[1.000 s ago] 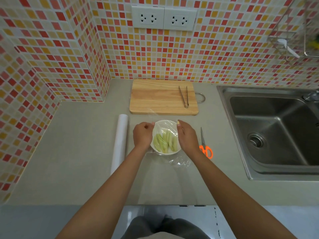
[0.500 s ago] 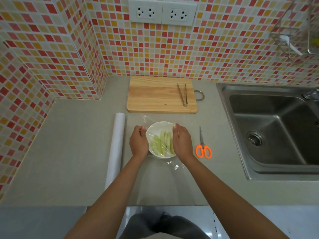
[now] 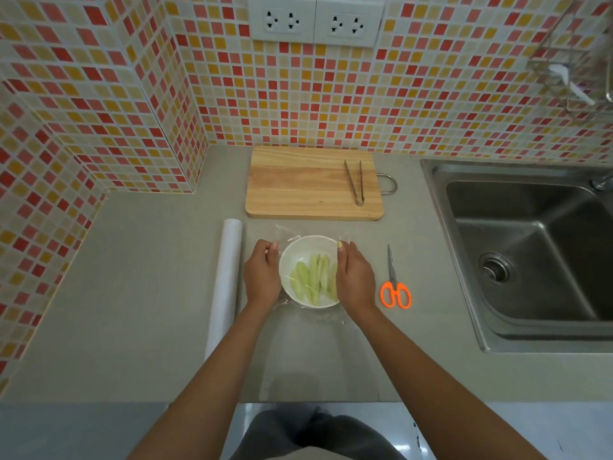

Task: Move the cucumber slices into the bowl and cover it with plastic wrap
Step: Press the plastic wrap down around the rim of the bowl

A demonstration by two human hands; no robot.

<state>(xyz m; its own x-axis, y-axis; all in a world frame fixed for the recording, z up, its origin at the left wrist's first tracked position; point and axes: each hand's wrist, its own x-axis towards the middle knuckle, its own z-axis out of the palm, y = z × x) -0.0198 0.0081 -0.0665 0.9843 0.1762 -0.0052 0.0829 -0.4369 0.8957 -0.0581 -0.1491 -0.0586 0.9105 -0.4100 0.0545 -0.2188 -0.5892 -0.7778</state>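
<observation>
White bowl [image 3: 300, 247] with cucumber slices [image 3: 313, 282] sits on bench [image 3: 132, 293], below cutting board [image 3: 298, 184]. Plastic wrap [image 3: 285, 231] lies over bowl. Left hand [image 3: 262, 273] and right hand [image 3: 355, 277] flank the rim, fingers curled, pinching wrap edges.

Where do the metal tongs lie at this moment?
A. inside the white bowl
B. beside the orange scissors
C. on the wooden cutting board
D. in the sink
C: the tongs rest on the right part of the cutting board, behind the bowl.
</observation>
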